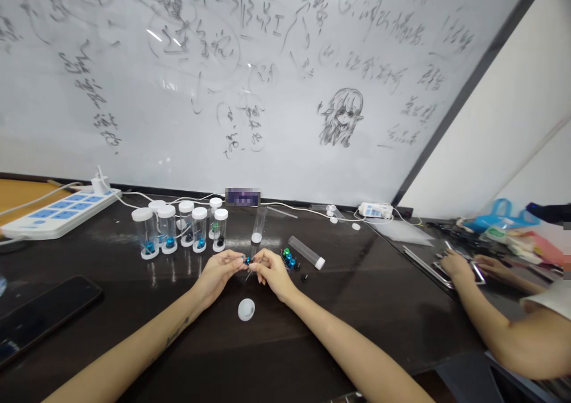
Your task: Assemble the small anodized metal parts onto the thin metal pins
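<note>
My left hand (222,270) and my right hand (273,272) meet above the dark table. Between their fingertips they pinch a small blue metallic part (247,261) with thin wires; its exact kind is too small to make out. Below the hands lies a round white cap (246,309). Just right of my right hand is a little cluster of green, blue and black parts (291,261), with a single black piece (304,277) nearby. Behind the hands stands a clear tube (260,219) on a white cap, and another clear tube (304,251) lies on its side.
Several capped clear tubes (166,224) holding small parts stand at the left. A white power strip (62,213) and a phone (49,314) lie farther left. Cables run along the whiteboard (276,94). On the right, another person's hands (457,266) hold a tablet-like device.
</note>
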Demonstrator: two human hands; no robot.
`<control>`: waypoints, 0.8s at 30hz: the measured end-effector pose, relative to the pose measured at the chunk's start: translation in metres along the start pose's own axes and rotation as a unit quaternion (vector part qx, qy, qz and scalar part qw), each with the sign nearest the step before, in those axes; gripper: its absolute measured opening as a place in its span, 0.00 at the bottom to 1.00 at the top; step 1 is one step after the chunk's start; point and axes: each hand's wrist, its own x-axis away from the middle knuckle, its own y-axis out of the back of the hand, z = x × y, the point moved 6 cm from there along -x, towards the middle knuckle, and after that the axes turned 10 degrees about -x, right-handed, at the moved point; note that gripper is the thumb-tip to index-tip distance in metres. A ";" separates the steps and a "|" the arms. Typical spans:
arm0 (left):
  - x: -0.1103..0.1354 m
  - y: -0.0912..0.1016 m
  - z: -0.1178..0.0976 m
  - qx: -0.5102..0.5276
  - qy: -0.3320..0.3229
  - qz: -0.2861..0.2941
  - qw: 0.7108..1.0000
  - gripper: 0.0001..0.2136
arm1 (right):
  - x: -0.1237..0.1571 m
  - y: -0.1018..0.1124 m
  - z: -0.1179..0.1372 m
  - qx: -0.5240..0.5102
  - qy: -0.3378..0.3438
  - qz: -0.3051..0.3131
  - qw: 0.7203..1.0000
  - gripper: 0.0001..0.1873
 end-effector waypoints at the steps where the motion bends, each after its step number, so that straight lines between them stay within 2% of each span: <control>1: 0.000 0.000 0.000 0.000 0.000 0.002 1.000 0.08 | 0.000 -0.001 0.000 0.001 -0.002 0.004 1.000 0.12; 11: 0.001 -0.004 -0.001 -0.008 0.008 0.010 1.000 0.08 | 0.001 -0.007 0.001 0.037 -0.024 0.041 0.998 0.25; 18: 0.001 -0.004 0.001 -0.013 0.008 0.017 1.000 0.08 | 0.000 -0.005 -0.004 0.049 -0.037 0.032 0.998 0.32; 22: 0.000 -0.004 0.001 -0.019 0.006 0.021 1.000 0.08 | 0.000 -0.005 -0.004 0.054 -0.035 0.035 0.997 0.32; 24: 0.000 -0.003 0.002 -0.017 0.004 0.021 1.000 0.07 | 0.000 -0.006 -0.002 0.045 -0.026 0.038 0.998 0.28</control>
